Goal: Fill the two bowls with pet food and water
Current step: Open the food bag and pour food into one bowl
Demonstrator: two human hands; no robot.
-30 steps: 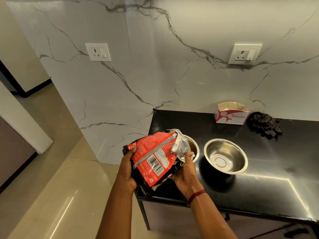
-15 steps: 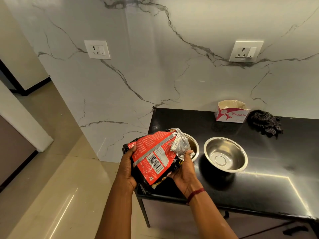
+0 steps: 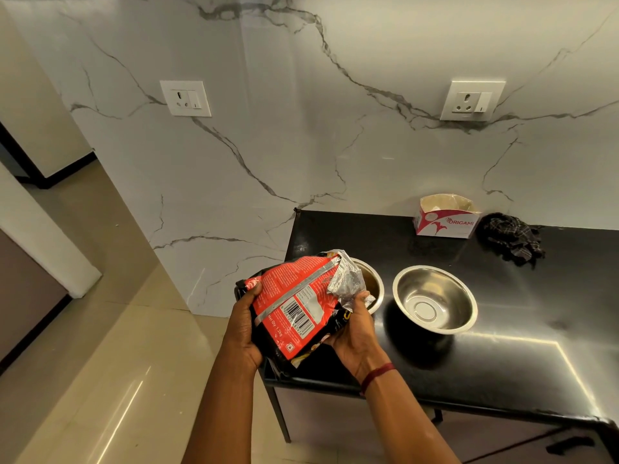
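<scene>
- Red-and-black pet food bag [image 3: 294, 309] is tilted, its crumpled silver mouth over the left bowl [image 3: 370, 286].
- Left hand [image 3: 246, 329] clasps the bag's lower end; right hand [image 3: 356, 333] closes around it near the mouth.
- Right bowl [image 3: 434, 303], steel and empty, sits just beside the left one on the black table [image 3: 502, 356].
- Tissue box [image 3: 447, 216] and dark cloth [image 3: 510, 237] lie by the marble wall.

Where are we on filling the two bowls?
Done: nothing clearly. In hand: both hands, left and right, tilt the red-and-black pet food bag over the mostly hidden left steel bowl. Left: right steel bowl is empty; no water visible.
</scene>
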